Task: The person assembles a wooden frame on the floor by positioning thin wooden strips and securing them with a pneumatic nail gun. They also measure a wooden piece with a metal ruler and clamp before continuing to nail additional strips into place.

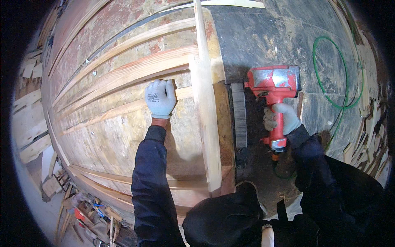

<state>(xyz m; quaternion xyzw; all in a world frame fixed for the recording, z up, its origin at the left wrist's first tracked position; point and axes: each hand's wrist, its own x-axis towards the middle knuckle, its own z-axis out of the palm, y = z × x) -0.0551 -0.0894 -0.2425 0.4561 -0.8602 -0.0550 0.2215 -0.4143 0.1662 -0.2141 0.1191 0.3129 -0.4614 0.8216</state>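
The red nail gun (275,82) is right of the middle of the view, with its front turned left toward a long pale beam (208,127). The two are near each other; dark shading at the front of the tool makes it impossible to tell whether they touch. The gloved right hand (282,117) has its fingers (269,117) closed round the handle, while a long magazine (239,115) stands along the tool's near-beam side.

The gloved left hand (160,98) is over a narrow slat (117,111), just below a wide slat (131,76). Its fingers are curled into a loose fist; whether they grip any wood cannot be told. The slats lie across the counter (119,144) and run toward the beam. A green hose (343,108) loops at the far right.

For sound handling, the front of the tool is best kept square to the timber, and the grip firm enough to take a kick. The left hand looks to be on the side the tool faces, so it is wiser held well off that line, steadying the wood from farther along. The hose should lie slack, free of the right sleeve (314,154).
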